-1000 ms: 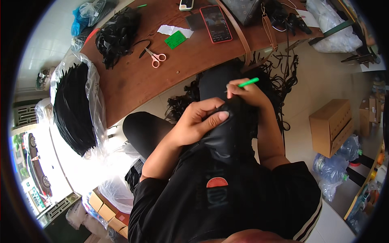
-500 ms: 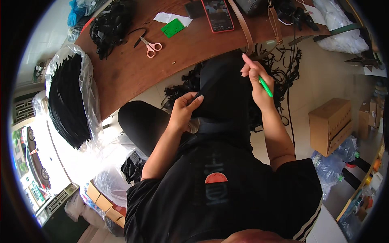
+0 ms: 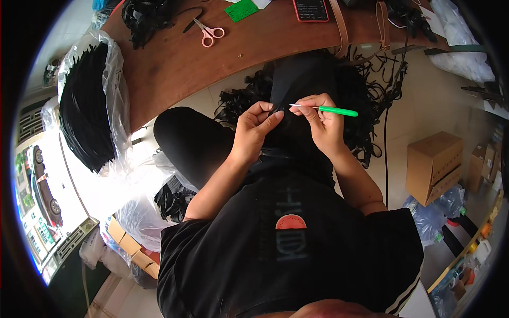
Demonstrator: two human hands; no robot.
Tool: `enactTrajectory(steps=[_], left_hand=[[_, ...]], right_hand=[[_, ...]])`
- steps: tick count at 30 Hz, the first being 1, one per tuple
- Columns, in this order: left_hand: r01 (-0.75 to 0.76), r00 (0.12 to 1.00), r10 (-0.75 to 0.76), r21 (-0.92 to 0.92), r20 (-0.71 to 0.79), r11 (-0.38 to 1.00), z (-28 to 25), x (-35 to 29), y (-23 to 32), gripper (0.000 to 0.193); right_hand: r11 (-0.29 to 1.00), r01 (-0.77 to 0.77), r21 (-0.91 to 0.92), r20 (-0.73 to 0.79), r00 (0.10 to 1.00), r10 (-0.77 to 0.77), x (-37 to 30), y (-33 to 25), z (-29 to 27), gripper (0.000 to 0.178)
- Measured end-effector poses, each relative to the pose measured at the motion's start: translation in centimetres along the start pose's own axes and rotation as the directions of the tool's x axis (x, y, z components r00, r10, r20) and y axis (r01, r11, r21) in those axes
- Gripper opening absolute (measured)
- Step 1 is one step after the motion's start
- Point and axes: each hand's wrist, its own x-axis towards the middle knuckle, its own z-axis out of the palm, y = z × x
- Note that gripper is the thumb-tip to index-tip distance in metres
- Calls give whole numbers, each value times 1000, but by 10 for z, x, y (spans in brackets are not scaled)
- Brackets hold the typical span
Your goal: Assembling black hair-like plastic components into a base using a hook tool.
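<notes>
Over my lap, my left hand (image 3: 258,126) pinches a piece of thin black material between thumb and fingertips; it looks like a strip, but its outline merges with my black trousers (image 3: 303,79). Close to the right of it, my right hand (image 3: 322,121) holds a slim green-handled awl (image 3: 338,111). The awl's metal shaft points left, towards the left fingertips, and its handle sticks out to the right. Whether the tip touches the black material, I cannot tell. Loose black strips (image 3: 371,90) hang in a tangle beyond my knees.
On the brown table (image 3: 175,79) lie pink-handled scissors (image 3: 211,35), a green card (image 3: 241,10), a red-edged phone (image 3: 310,9) and brown straps (image 3: 339,32). A plastic bag of black strips (image 3: 87,106) stands left. To the right is a cardboard box (image 3: 435,164).
My right hand has come left and down to the left fingertips, and the awl has swung to point left. The left hand has risen slightly to the right. The whole view has shifted.
</notes>
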Motion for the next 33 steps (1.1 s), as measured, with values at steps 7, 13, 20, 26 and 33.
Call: enactTrajectory(steps=[7,13,20,26,33], left_hand=[[-49,999,48,9,10,999,1,-1,-1,12],[-50,998,50,-10,31,999,5,-3,-1,13],[-57,998,58,-35,27,998,6,-2,-2,13],[-48,999,48,-23,18,999,8,0,0,13],[-108,994,107,62,15,992,12,-1,2,10]], right_hand=[[937,203,-285,41,979,-200,-4,2,0,9],[933,214,-290,5,975,-222,-5,1,1,8],[908,249,-336,20,966,-258,-4,1,0,7],[907,260,-331,-1,961,-276,-2,2,0,7],[492,588,-642,228,759,-610,6,-2,2,29]])
